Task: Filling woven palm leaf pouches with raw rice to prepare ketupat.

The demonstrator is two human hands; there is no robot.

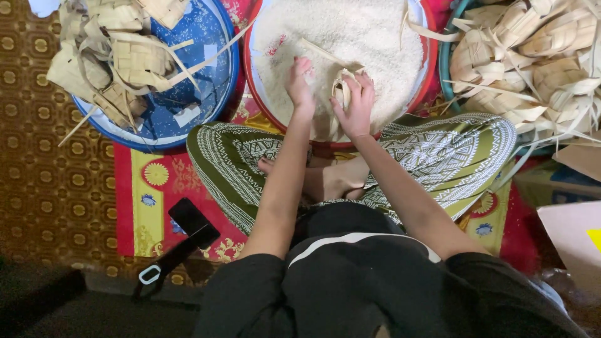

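My right hand (358, 111) holds a small woven palm-leaf pouch (342, 86) upright over a red-rimmed basin (251, 75) full of white rice (363, 37). A long leaf strip (320, 51) runs up and left from the pouch. Just left of the pouch, my left hand (299, 86) rests on the rice with its fingers curled around some grains. Both forearms reach out over my crossed legs in a green patterned cloth (451, 156).
A blue basin (206, 75) at the upper left holds several woven leaf pouches (119, 56). A teal basin (446, 56) at the upper right is piled with more pouches (538, 56). A black phone (188, 216) on a strap lies on the red mat (150, 206). Cardboard (573, 231) sits at the right.
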